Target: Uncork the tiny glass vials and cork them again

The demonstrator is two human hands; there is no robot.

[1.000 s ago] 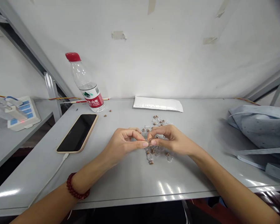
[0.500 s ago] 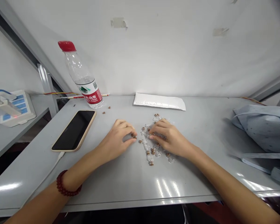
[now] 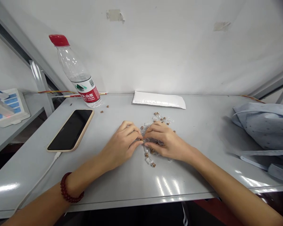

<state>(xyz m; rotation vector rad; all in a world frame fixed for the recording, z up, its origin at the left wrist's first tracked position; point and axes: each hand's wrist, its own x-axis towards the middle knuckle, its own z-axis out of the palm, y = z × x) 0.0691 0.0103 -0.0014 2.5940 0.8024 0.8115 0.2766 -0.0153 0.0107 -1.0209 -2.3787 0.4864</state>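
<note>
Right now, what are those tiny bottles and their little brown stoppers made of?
The tiny bottles look like clear, shiny glass, because you can see through them. The brown stoppers look like dull, grainy cork, but they are too small to be sure.

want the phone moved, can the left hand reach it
Probably yes: the left hand lies close beside the phone, with nothing between them on the table. It would have to leave the small corked glass vials at its fingertips.
</note>
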